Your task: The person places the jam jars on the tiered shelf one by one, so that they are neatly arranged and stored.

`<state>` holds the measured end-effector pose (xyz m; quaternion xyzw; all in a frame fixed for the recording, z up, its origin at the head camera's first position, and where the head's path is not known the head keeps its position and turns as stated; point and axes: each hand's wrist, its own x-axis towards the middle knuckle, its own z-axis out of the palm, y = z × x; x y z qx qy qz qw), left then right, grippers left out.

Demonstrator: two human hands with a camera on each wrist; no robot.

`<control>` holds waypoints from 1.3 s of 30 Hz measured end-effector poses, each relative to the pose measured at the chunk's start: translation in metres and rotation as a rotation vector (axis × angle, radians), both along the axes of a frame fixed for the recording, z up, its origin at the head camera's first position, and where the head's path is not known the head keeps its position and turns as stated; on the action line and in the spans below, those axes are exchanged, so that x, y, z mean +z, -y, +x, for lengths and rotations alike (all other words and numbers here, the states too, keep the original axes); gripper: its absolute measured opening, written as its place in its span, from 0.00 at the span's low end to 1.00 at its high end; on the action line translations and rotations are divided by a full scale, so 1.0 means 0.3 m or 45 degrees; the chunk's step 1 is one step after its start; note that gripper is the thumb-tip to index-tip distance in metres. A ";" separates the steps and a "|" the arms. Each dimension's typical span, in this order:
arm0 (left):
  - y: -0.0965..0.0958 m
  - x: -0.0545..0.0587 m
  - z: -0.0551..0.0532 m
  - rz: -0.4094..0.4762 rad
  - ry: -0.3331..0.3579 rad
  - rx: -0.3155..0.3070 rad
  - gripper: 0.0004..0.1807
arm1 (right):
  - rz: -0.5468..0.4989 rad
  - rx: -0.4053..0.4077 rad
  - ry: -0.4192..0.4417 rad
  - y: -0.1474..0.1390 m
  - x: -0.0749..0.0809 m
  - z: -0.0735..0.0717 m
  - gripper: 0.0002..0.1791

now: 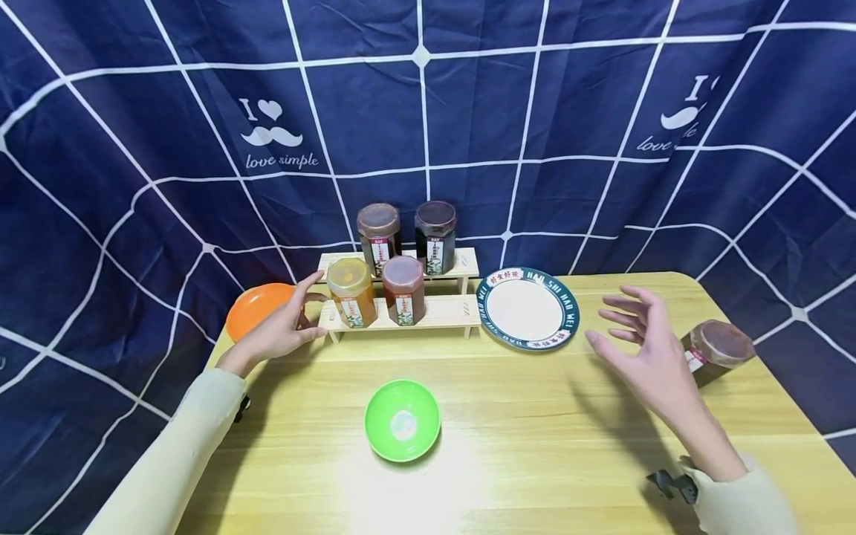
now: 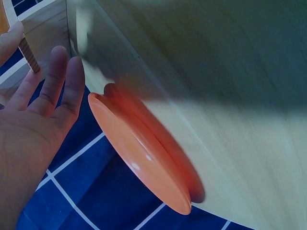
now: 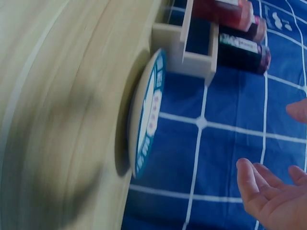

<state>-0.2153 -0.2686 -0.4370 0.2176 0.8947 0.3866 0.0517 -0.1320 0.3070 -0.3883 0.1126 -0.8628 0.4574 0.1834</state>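
Note:
My left hand (image 1: 284, 323) is at the left end of a two-step wooden rack (image 1: 448, 312), thumb and fingers on either side of the lower board's end. On the lower step stand an amber jar (image 1: 352, 293) and a red jar (image 1: 404, 291). Two dark jars, one brown (image 1: 379, 238) and one blackish (image 1: 435, 238), stand on the upper step. My right hand (image 1: 645, 353) hovers with spread, loosely bent fingers and nothing in it. It is between a blue-rimmed plate (image 1: 524, 308) and another dark jar (image 1: 718, 349), which it partly hides.
An orange plate (image 1: 257, 308) lies at the left edge, partly behind my left hand. A green bowl (image 1: 403, 421) stands at the front centre of the wooden table (image 1: 321, 446). Behind hangs a blue cloth (image 1: 481, 111) with white lines.

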 end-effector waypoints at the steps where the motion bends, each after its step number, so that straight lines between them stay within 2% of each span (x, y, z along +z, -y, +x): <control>1: 0.000 0.000 0.001 -0.001 0.000 0.001 0.58 | -0.002 -0.016 -0.014 -0.015 0.003 0.006 0.48; 8: -0.004 0.001 0.004 0.040 -0.013 -0.022 0.58 | -0.012 -0.133 -0.066 -0.122 0.014 0.041 0.48; 13: -0.005 -0.002 0.003 0.050 -0.019 -0.023 0.57 | -0.073 -0.241 -0.074 -0.189 0.020 0.063 0.47; 17: -0.006 -0.004 0.003 0.040 -0.023 -0.026 0.57 | -0.115 -0.349 -0.060 -0.242 0.043 0.082 0.46; 21: -0.006 0.001 0.007 0.053 -0.011 -0.031 0.57 | -0.081 -0.447 -0.019 -0.298 0.059 0.103 0.45; 24: -0.006 0.006 0.010 0.067 0.001 -0.031 0.58 | -0.050 -0.532 0.016 -0.338 0.055 0.118 0.45; 29: -0.008 0.007 0.011 0.065 0.003 -0.032 0.58 | -0.134 -0.640 0.033 -0.388 0.036 0.122 0.45; 33: -0.006 0.004 0.009 0.057 0.000 -0.030 0.58 | -0.191 -0.649 0.102 -0.433 0.005 0.124 0.47; 39: -0.003 0.001 0.009 0.042 -0.005 -0.021 0.58 | -0.138 -0.570 0.288 -0.497 -0.082 0.123 0.55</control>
